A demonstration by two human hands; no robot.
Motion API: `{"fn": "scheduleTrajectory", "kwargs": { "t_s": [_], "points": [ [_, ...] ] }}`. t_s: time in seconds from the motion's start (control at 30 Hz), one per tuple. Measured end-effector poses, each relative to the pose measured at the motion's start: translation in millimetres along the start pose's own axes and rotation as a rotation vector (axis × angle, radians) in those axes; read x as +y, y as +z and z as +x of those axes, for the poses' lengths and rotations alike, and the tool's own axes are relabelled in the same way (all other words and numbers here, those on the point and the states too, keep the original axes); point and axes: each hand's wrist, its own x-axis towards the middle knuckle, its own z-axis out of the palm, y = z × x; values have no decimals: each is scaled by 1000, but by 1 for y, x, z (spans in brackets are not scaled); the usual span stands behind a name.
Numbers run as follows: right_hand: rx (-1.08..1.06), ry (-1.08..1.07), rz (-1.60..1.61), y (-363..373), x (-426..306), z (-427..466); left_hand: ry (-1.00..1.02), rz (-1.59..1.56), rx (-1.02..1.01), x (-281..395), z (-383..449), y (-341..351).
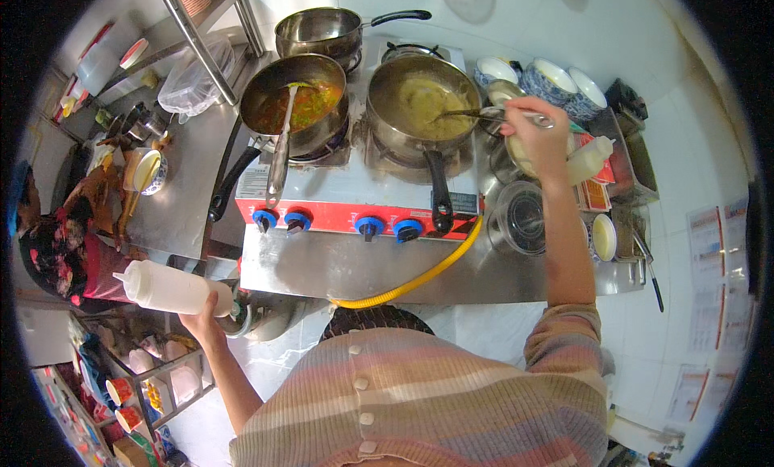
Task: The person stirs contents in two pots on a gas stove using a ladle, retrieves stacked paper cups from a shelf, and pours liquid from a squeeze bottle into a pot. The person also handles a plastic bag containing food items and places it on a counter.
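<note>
My left hand grips a white plastic squeeze bottle, which lies tilted in the air with its nozzle to the left. My right hand is closed on the metal handle of a ladle or spoon. Its dark end dips into yellowish liquid in the right saucepan on the gas stove. To the left, a second saucepan holds a reddish soup with green bits. A metal ladle rests in it, handle over the stove's front.
Behind stands a third saucepan. A yellow gas hose curves along the counter's front. Blue-and-white bowls, another squeeze bottle and a clear plastic container are at right. At left, another person is beside the steel counter.
</note>
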Motion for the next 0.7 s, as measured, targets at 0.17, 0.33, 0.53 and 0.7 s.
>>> {"fn": "scheduleTrajectory", "kwargs": {
  "t_s": [0.17, 0.33, 0.53, 0.7],
  "points": [
    [-134, 81, -56, -9, -23, -8, 10, -5, -8, -4, 16, -5],
    [-1, 77, -111, -15, -27, 1, 15, -6, -38, -9, 25, -5],
    [107, 13, 0, 19, 2, 10, 23, -9, -69, -8, 28, 1],
    [-56, 137, 98, 16, -9, 8, 18, -32, -60, -13, 34, -1]
  ]
}}
